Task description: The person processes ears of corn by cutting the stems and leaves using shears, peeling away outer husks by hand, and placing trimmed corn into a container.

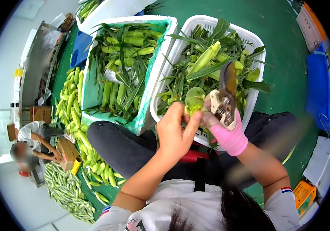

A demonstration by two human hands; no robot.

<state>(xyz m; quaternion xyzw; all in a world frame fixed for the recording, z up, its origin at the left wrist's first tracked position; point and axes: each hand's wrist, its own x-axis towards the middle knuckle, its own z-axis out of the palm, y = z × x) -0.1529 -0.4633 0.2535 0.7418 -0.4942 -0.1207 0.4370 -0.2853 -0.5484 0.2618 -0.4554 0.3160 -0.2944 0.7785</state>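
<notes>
My left hand (175, 129) is closed on a green ear of corn (195, 97), gripping its lower end with thumb and fingers. Wrapped in a pink bandage, my right hand (229, 134) is closed around pruning shears (227, 94). Their dark blades point upward, just right of the ear, and a spring shows between the handles. The right fingertips are close to the ear's base; whether they touch it I cannot tell. Beyond both hands stands a white basket (261, 65) heaped with husk leaves and a pale green ear of corn (205, 57).
Left of the basket, a white foam box (170, 34) lined with green plastic holds corn and leaves. Piled corn ears (74, 104) lie on the green floor. Another person (38, 134) bends over a cardboard box (68, 152) at far left. An orange crate (303, 192) stands right.
</notes>
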